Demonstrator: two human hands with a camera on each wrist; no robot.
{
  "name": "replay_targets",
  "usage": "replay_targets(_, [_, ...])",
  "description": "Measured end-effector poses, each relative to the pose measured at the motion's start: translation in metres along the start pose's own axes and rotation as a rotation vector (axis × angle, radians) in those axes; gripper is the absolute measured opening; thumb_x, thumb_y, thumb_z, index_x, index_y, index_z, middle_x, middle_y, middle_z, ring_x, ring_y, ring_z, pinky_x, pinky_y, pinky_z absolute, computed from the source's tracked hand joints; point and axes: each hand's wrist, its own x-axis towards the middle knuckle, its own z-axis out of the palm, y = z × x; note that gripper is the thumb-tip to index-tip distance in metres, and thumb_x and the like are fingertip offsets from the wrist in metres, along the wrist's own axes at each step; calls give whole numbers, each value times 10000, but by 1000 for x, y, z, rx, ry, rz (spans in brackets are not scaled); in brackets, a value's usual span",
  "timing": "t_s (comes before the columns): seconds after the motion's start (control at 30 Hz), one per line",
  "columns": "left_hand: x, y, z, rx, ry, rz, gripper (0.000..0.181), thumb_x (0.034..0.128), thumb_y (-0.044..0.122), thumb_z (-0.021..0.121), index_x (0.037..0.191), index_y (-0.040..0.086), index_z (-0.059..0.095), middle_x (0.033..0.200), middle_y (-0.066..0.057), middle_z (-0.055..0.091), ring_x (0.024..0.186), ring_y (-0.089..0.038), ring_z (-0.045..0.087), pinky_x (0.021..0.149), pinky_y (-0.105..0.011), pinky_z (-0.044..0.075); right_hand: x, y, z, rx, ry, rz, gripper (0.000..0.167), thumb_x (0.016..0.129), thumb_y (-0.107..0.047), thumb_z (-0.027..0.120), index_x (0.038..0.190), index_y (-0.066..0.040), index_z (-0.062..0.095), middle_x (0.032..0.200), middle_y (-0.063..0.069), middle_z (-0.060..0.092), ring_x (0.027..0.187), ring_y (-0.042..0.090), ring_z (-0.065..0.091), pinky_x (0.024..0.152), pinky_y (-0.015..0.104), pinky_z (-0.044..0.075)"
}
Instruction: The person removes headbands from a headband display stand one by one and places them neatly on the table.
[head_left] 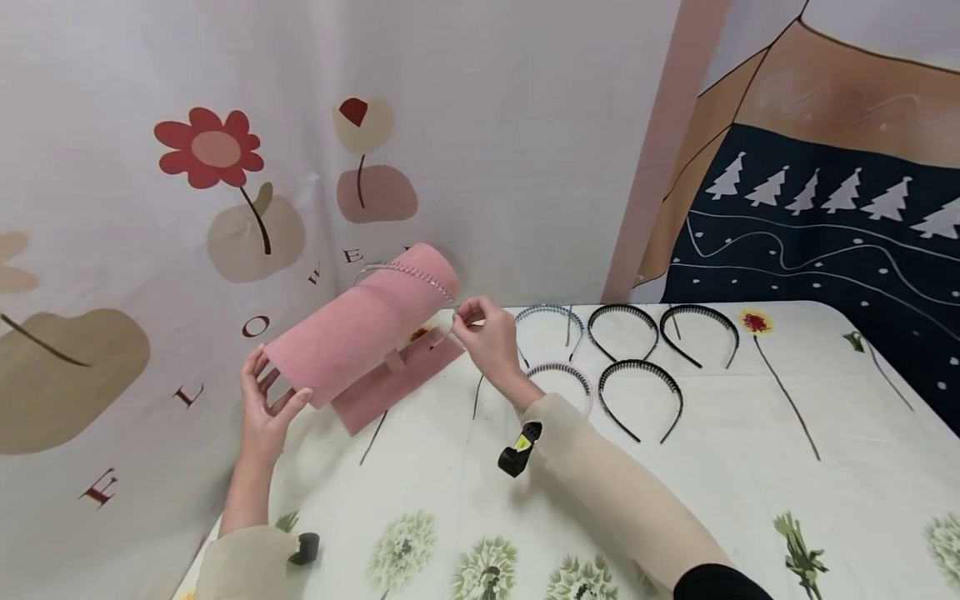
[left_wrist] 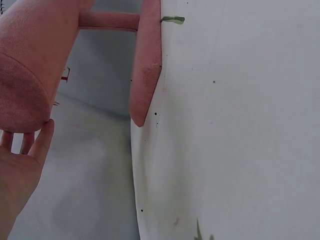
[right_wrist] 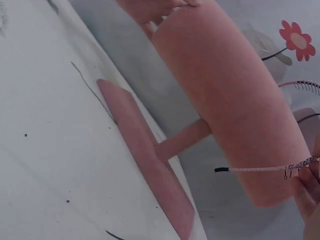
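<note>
A pink padded headband stand [head_left: 352, 329] has a thick horizontal roll joined by a short post to a flat base. My left hand [head_left: 264, 412] grips the roll's near end, thumb on one side and fingers on the other; the left wrist view shows its fingertips against that end. A beaded headband [head_left: 412, 270] arches over the roll near its far end. My right hand [head_left: 491, 346] pinches one side of this headband. In the right wrist view, the headband's dark-tipped leg [right_wrist: 260, 169] extends past the roll.
Right of the stand, several headbands lie on the table: a blue one [head_left: 550, 307], a pale pink one [head_left: 558, 366] and black ones [head_left: 641, 362]. A flower-printed cloth covers the table [head_left: 720, 508]. A printed curtain [head_left: 510, 150] hangs behind and to the left.
</note>
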Motion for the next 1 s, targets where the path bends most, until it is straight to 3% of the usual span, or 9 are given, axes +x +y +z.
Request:
replay_targets(0.1, [0,0,0,7,-9,-5,863,849,-149,581,1565,168,219,1505,65,303,1300,-104,382,916,-36,470,4,-1,-6,9,32,-1,70,861,-31,663,923,-2,649,871,127,711,804,216,702,688,197,619])
replay_targets(0.27, [0,0,0,18,-11,-6,860,851,-136,589,1564,173,220,1507,68,301,1300,-104,382,913,-32,465,13,-8,-11,90,64,66,103,868,-53,634,953,4,625,906,141,689,846,235,695,730,203,621])
replay_targets(0.5, [0,0,-2,6,-5,-7,863,848,-143,586,1565,172,222,1507,66,306,1299,-110,383,914,-38,471,21,-11,-36,162,59,152,112,867,-29,662,962,16,623,924,137,665,828,171,640,697,121,553])
replay_targets(0.63, [1,0,-2,2,-8,-6,859,849,-145,584,1563,169,225,1504,68,307,1295,-108,384,911,-37,471,24,-5,-62,141,32,180,108,865,-21,672,955,17,625,907,120,666,788,95,601,684,108,534])
replay_targets(0.77, [0,0,-3,9,-1,-8,861,844,-154,584,1560,169,231,1497,68,312,1288,-104,388,906,-34,472,26,4,-93,102,-47,205,93,868,-2,642,952,34,624,869,94,648,737,53,605,684,146,586])
replay_targets(1.0, [2,0,-2,13,2,-27,875,837,-140,613,1557,189,239,1499,68,314,1291,-102,391,903,-38,479,22,21,-162,29,-110,300,147,879,7,583,997,93,601,836,49,635,662,-1,636,684,189,622])
